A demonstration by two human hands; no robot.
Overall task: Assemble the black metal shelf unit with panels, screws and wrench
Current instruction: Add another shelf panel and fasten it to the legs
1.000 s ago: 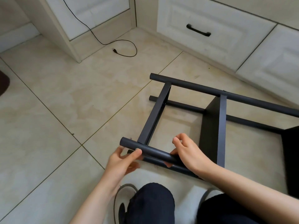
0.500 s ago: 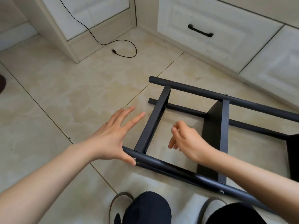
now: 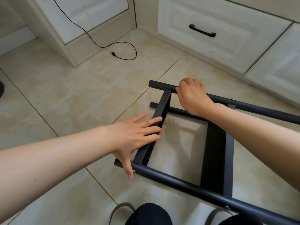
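Note:
The black metal shelf unit lies on its side on the tiled floor, its round posts running from left to lower right. My left hand lies flat with straight fingers on the end panel, thumb reaching down to the near post by a screw head. My right hand grips the far upper post near its left end. A second black panel spans the posts further right. No wrench or loose screws are visible.
White cabinets with a black-handled drawer stand behind the shelf. A black cable lies on the floor at the back. My knees and shoes are at the bottom edge. Beige tiles stretch to the left.
My right hand rose from inside the frame and took hold of the far upper post. My left hand moved right and settled flat on the end panel.

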